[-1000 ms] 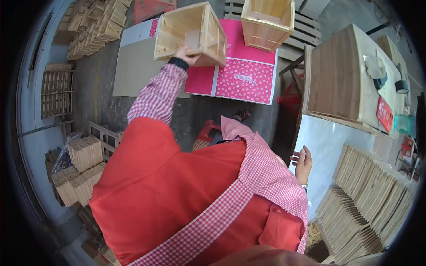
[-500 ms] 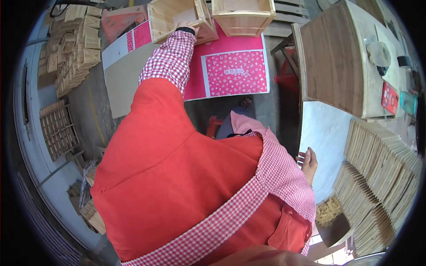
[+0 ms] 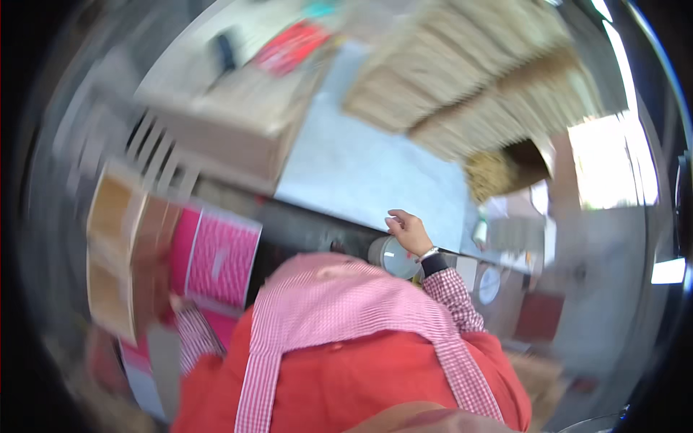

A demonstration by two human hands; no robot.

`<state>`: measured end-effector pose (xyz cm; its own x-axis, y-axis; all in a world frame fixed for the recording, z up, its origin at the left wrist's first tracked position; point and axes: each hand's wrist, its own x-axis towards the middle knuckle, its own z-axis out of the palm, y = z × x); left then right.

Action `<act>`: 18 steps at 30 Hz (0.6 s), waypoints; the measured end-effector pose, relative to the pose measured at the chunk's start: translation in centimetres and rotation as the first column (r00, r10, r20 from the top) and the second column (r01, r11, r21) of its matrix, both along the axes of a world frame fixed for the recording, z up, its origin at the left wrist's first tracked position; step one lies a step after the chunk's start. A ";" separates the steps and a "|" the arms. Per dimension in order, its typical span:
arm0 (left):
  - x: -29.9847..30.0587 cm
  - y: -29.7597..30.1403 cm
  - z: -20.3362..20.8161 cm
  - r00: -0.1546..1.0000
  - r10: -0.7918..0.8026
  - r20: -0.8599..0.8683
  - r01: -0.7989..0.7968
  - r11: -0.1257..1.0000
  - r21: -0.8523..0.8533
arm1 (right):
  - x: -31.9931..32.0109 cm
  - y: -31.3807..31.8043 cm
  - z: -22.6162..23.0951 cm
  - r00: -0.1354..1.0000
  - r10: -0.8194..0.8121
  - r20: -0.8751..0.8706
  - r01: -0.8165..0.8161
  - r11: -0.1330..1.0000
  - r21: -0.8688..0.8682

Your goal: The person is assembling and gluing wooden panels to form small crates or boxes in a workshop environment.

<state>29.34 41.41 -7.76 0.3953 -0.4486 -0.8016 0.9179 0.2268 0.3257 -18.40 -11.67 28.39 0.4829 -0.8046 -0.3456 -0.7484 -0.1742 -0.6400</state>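
My right hand [image 3: 410,232] reaches out at the edge of a pale white-blue tabletop [image 3: 368,162], its fingers loosely bent and apart with nothing in them. Just below it stands a white bucket [image 3: 395,257]. On the left my left hand [image 3: 175,304] is smeared by motion, its fingers hidden against the light wooden boxes [image 3: 148,252]. Whether it grips them cannot be made out. Beside that hand lies a pink patterned sheet [image 3: 222,260] with a pale border.
Stacks of thin wooden panels [image 3: 462,65] stand at the table's far side. A carton holds yellowish wood pieces [image 3: 487,175]. A wooden cabinet [image 3: 209,141] with a red packet [image 3: 292,47] on top stands at the far left. A slatted pallet [image 3: 162,155] lies behind the boxes.
My view has swung to the right, so the boxes and pink sheet now sit at the left. My right arm has stretched forward to the pale table; my left hand stays by the boxes.
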 end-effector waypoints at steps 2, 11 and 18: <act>-0.5 -13.2 0.4 0.981 -0.173 0.088 0.176 0.984 -0.018 | -2.6 -4.0 2.6 0.990 -0.109 0.091 0.128 0.965 -0.228; -20.2 -41.0 21.1 0.549 -0.701 0.454 0.664 0.696 0.273 | -17.3 -21.1 24.1 0.832 -0.189 0.521 0.535 0.030 -0.844; -35.6 -65.4 59.3 -0.264 0.225 0.938 0.746 0.664 0.051 | -23.4 -35.5 35.7 0.706 -0.143 0.693 0.684 -0.115 -0.721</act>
<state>-6.27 -23.95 51.54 0.0512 -0.7807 0.6228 -0.2721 0.5892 0.7608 -41.79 -47.21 64.08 -0.2724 -0.3168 0.9086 -0.7647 -0.5018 -0.4042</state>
